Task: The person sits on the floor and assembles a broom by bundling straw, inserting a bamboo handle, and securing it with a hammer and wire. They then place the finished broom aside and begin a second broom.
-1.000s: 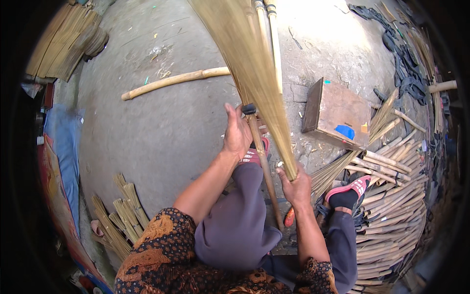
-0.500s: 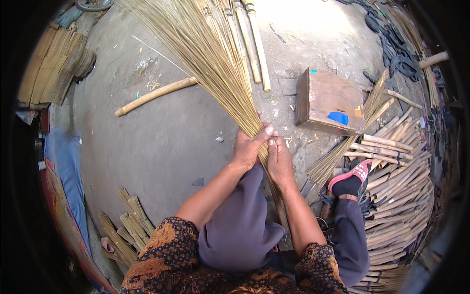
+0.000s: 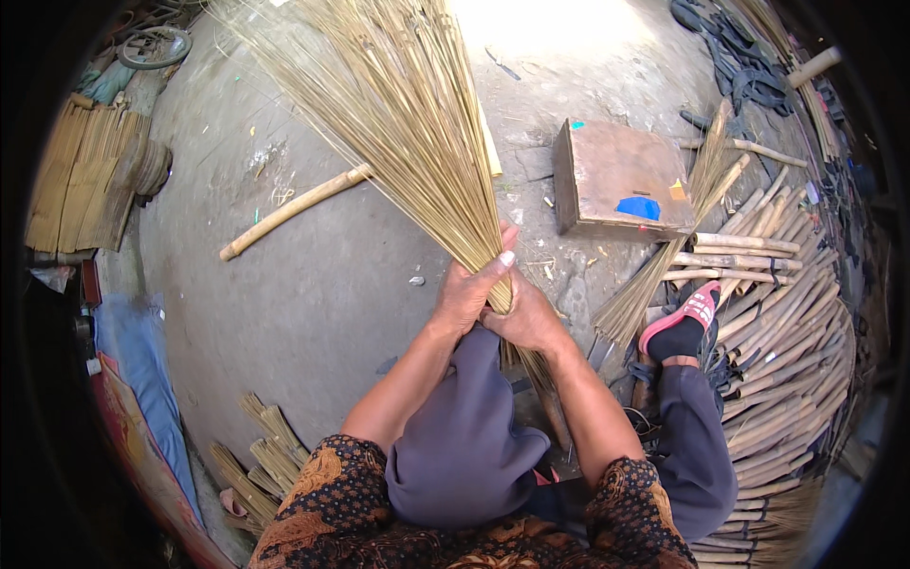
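Fingers of the left hand (image 3: 466,296) and right hand (image 3: 527,321) clamp the neck of the straw bundle (image 3: 398,123), gathered but seemingly unbound, fanning over the concrete floor (image 3: 313,303); wooden box (image 3: 621,180) beside.

Wooden box (image 3: 621,180) right of broom bundle (image 3: 408,123); pole (image 3: 294,211) left.

Wooden box (image 3: 621,180) on concrete ground, right of centre, carries only label-like marks in view: blue patch (image 3: 638,207) on top face near front edge, small orange-yellow sticker (image 3: 677,191) just beside it toward right, tiny teal speck (image 3: 576,124) at far left corner. No packages, signs or screens visible anywhere else.
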`<state>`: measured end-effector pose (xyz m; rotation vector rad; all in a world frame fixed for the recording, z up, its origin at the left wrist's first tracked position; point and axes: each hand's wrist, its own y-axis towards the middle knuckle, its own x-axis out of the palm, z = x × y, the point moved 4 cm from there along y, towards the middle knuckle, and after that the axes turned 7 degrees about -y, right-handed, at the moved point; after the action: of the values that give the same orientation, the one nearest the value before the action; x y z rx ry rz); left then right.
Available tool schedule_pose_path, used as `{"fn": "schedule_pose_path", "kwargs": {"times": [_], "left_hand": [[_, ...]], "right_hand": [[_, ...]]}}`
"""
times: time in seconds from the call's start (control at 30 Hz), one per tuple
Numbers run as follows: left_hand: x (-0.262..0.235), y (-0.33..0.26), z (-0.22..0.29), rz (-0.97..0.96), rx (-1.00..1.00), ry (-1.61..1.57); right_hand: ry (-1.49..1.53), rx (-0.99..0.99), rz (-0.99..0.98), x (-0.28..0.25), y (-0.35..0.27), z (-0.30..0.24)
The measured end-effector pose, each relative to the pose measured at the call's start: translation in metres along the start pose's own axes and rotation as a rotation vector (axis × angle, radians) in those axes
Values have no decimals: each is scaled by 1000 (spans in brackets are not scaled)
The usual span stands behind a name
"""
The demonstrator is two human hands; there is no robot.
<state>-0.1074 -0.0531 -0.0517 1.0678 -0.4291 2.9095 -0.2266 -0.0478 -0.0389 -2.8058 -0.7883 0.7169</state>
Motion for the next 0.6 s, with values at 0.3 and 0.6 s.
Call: {"fn": "schedule_pose_path", "kwargs": {"times": [0.3, 0.6], "left_hand": [[-3, 4, -3, -168, 25, 160], [-12, -50, 108, 575, 719, 646]], "right_hand": [[215, 52, -111, -12, -2, -9], [-419, 77, 75, -18, 17, -80]]}}
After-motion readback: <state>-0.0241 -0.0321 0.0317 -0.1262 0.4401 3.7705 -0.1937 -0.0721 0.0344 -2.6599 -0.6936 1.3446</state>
